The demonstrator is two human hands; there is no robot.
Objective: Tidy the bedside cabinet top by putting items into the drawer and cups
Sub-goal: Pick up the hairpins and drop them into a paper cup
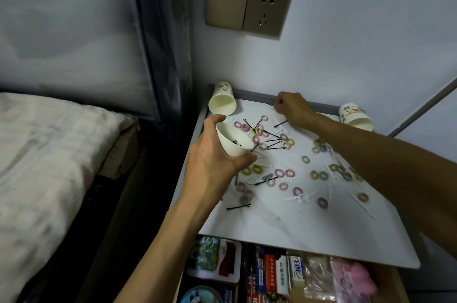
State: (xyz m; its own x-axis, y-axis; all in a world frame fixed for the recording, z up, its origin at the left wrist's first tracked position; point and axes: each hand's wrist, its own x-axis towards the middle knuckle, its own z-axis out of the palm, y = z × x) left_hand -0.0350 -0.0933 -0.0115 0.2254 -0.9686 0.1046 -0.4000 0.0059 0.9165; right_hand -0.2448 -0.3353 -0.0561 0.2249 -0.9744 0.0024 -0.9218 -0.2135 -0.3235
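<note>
Three paper cups sit around the cabinet top [296, 233], and you hold one of them: your left hand [212, 161] wraps its fingers and thumb round the held cup [235, 141] at the left edge of the top, tilted with its mouth towards the upper right, a few dark pins visible inside. Your right hand [291, 107] reaches to the back edge in the upper middle of the frame, fingers curled, pinching the end of a black hairpin [270, 104] that pokes out to the left of the knuckles. Between your hands and across the white surface lie loose hairpins [272, 140], many pastel hair ties [289, 173] and white floss picks [300, 197], all mixed together. A second cup [222, 102] lies on its side at the back left corner, mouth facing you; a third cup [356, 117] lies tipped at the back right, beyond your right forearm. Below the top, at the bottom of the frame, the drawer [393, 283] stands open, packed with boxes and packets [282, 275]. A bed [49, 154] fills the left, and a wall socket [267, 10] sits above.
</note>
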